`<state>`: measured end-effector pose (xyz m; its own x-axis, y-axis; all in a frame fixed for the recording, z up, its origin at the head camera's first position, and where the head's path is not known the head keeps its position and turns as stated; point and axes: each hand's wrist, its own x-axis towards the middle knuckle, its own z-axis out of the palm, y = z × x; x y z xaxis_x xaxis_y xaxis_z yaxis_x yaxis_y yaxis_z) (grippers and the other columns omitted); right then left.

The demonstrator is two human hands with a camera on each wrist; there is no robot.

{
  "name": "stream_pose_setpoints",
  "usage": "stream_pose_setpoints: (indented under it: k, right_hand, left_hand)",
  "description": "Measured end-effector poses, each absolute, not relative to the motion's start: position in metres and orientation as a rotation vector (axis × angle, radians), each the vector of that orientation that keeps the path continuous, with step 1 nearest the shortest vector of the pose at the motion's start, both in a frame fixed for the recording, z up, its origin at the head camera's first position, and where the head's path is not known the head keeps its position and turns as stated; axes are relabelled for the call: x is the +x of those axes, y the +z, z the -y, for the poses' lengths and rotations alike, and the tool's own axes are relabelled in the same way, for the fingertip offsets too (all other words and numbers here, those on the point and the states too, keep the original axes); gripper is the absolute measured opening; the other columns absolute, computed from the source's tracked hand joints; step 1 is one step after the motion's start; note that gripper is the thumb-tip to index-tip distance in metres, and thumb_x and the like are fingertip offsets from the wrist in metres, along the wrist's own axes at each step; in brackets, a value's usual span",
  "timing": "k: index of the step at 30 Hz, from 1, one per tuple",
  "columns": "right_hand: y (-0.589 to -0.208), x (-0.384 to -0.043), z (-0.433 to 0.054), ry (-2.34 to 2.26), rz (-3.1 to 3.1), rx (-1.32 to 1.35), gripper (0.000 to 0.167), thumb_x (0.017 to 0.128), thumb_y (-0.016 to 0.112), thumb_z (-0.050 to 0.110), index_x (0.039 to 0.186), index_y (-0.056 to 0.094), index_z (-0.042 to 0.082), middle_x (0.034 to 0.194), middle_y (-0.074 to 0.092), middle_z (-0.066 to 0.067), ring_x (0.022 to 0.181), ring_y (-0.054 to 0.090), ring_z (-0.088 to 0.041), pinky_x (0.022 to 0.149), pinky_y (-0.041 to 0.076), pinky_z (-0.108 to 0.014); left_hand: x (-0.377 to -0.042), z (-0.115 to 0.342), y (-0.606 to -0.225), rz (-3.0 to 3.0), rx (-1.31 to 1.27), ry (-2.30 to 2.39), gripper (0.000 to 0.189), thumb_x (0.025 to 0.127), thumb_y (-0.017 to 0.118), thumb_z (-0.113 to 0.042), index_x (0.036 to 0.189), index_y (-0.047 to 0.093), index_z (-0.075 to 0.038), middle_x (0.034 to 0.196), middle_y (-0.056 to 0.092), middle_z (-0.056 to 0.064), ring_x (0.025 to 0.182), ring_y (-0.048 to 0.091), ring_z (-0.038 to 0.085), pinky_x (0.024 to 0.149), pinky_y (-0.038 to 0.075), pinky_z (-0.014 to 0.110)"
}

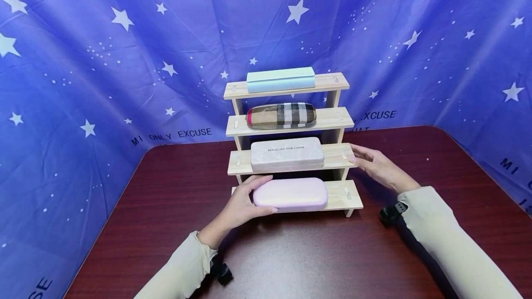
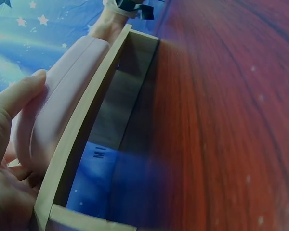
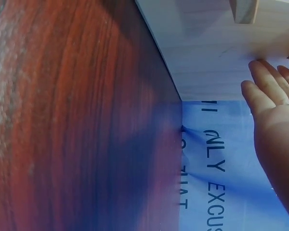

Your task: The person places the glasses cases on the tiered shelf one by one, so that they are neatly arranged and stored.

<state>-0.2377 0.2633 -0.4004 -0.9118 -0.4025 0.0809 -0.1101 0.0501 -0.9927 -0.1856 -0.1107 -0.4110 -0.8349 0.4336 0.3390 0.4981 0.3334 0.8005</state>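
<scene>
A four-step wooden display rack (image 1: pixel 341 196) stands on the table. On its lowest step lies a pale pink glasses case (image 1: pixel 291 193). My left hand (image 1: pixel 243 202) grips the left end of this case, thumb at the front and fingers behind, as the left wrist view also shows the pink case (image 2: pixel 70 91) between them. My right hand (image 1: pixel 380 167) is at the rack's right side, its fingertips by the end of the second step. In the right wrist view the fingers (image 3: pixel 267 86) extend fairly straight against the pale wooden side panel (image 3: pixel 202 57).
Above are a whitish case with lettering (image 1: pixel 287 155), a plaid case (image 1: pixel 282 115) and a light blue case (image 1: pixel 281 80), one per step. The dark red wooden table (image 1: pixel 307 253) extends around the rack. A blue star-printed curtain (image 1: pixel 187 36) hangs behind and beside it.
</scene>
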Motion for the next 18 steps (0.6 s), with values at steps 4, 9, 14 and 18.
stream_pose_setpoints:
  k: [4,9,14,18]
  right_hand:
    - [-0.401,-0.238,-0.263,-1.949,-2.129,-0.536,0.062,0.097,0.048,0.006,0.143,0.013,-0.016,0.125,0.047,0.007,0.107,0.053,0.004,0.090,0.042,-0.015]
    - [-0.400,-0.237,-0.262,-1.867,-2.225,-0.528,0.061,0.097,0.049,0.010,0.143,0.017,-0.014,0.138,0.039,-0.017,0.106,0.051,0.007,0.089,0.041,-0.013]
    - [-0.399,-0.238,-0.264,-1.785,-2.295,-0.522,0.060,0.098,0.050,0.013,0.144,0.022,-0.012,0.141,0.030,-0.032,0.107,0.050,0.007,0.088,0.041,-0.012]
    - [-0.396,-0.238,-0.268,-1.631,-2.418,-0.523,0.060,0.097,0.052,0.022,0.145,0.028,-0.005,0.143,0.035,-0.026,0.111,0.046,0.008,0.089,0.038,-0.011]
  left_hand:
    - [-0.174,0.116,-0.393,2.526,-0.852,-1.551,0.071,0.062,0.084,-0.002,0.126,0.056,0.004,0.122,0.057,0.019,0.110,0.050,0.026,0.096,0.039,0.034]
    - [-0.169,0.134,-0.392,2.523,-0.874,-1.553,0.073,0.064,0.085,-0.005,0.129,0.054,0.002,0.129,0.053,0.016,0.118,0.048,0.028,0.101,0.036,0.035]
    - [-0.173,0.159,-0.404,2.537,-0.950,-1.417,0.074,0.065,0.086,-0.018,0.130,0.055,-0.005,0.131,0.054,0.007,0.122,0.047,0.022,0.102,0.034,0.025]
    - [-0.172,0.177,-0.395,2.522,-1.010,-1.360,0.070,0.065,0.086,-0.011,0.129,0.056,-0.005,0.128,0.056,0.010,0.120,0.050,0.022,0.102,0.035,0.025]
